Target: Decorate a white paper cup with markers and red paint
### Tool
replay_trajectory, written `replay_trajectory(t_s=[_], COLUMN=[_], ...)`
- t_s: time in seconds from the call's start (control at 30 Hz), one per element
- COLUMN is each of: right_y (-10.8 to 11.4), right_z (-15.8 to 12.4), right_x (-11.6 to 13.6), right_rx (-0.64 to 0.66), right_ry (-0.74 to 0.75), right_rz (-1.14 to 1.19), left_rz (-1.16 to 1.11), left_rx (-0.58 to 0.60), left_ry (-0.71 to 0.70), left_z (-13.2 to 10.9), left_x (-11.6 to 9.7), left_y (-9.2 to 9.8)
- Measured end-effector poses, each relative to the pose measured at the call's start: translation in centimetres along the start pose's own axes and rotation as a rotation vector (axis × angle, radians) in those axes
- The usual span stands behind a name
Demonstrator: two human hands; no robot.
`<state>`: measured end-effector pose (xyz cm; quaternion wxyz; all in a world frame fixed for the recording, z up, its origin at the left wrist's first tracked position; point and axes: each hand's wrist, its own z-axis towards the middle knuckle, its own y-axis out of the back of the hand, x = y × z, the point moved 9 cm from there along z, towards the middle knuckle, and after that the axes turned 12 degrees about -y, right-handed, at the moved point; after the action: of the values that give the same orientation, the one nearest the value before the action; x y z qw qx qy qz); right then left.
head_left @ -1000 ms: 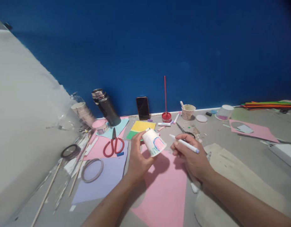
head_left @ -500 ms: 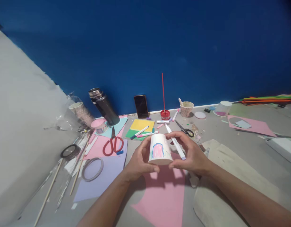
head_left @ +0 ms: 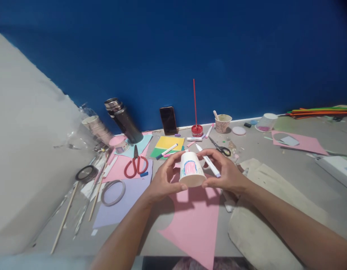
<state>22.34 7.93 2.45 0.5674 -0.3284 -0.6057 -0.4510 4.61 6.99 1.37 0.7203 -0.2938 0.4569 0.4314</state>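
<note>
Colouring partly done on paper cup (head_left: 192, 170)

Held at frame centre, the inverted paper cup shows a pink arch edged blue; the rest looks white. Left hand (head_left: 161, 180) fingers clamp one side, right hand (head_left: 228, 175) fingers the other, with a marker (head_left: 208, 161) held among them.

Craft corner; grey work surface (head_left: 275, 152) set against a deep blue wall (head_left: 190, 56); left hand (head_left: 162, 182) and right hand (head_left: 228, 176) share a coloured-in paper cup (head_left: 191, 170); pink paper (head_left: 198, 221) beneath them; red scissors (head_left: 136, 167), tape rolls (head_left: 87, 174) and lilac paper (head_left: 125, 206) left of the left hand; markers (head_left: 165, 151), yellow card (head_left: 169, 142) and a red paint pot (head_left: 196, 130) beyond both hands; coloured sticks (head_left: 320, 111) far right of the right hand.
</note>
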Motion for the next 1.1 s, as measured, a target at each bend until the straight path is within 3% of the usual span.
replay_trajectory(t_s=[0.27, 0.37, 0.53, 0.6, 0.7, 0.8, 0.97, 1.1], right_y=[-0.5, -0.2, 3.1, 3.7, 2.5, 0.7, -0.9, -1.2], right_z=[0.0, 0.3, 1.2, 1.6, 2.4, 3.4, 5.5, 6.5], right_x=[0.7, 0.4, -1.0, -1.5, -1.8, -1.4, -0.3, -0.9], right_rx=[-0.01, -0.025, -0.298, -0.328, -0.218, -0.081, -0.019, -0.024], right_ry=[0.098, 0.099, -0.019, -0.063, -0.056, -0.006, 0.042, 0.073], right_rz=[-0.322, -0.348, -0.427, -0.576, -0.954, -1.138, -1.241, -1.269], left_rz=[0.21, 0.317, 0.308, 0.275, 0.278, 0.345, 0.452, 0.541], left_rx=[0.08, -0.022, -0.264, -0.319, -0.352, -0.338, -0.319, -0.297], left_ry=[0.093, 0.068, 0.029, 0.007, 0.041, 0.152, 0.189, 0.096], left_z=[0.1, 0.3, 0.5, 0.5, 0.5, 0.6, 1.0, 0.5], left_x=[-0.3, -0.3, -0.8, -1.1, -1.1, -0.4, 0.1, 0.2], left_y=[0.2, 1.5, 3.5, 4.3, 5.8, 6.4, 4.4, 3.1])
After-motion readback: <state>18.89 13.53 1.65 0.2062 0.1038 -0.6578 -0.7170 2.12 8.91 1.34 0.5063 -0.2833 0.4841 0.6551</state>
